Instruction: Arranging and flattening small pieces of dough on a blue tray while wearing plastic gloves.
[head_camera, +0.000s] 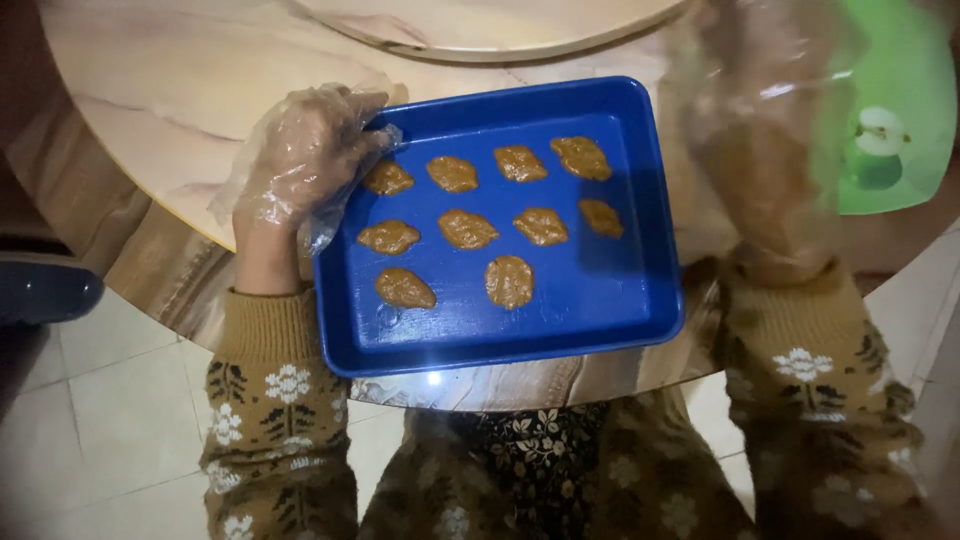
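A blue rectangular tray (600, 300) rests on a round marble-patterned table and holds several flat brown dough pieces (467, 229) in rows. My left hand (305, 155), in a clear plastic glove, grips the tray's upper left corner. My right hand (765, 130), also gloved, is raised and blurred to the right of the tray, near a green bowl (905, 60). Whether its fingers hold anything is hidden by the blur.
A round wooden turntable (480, 25) lies at the back of the table (170, 90). Tiled floor (120, 420) shows below the table edge, and a dark blue seat (45, 290) stands at the left.
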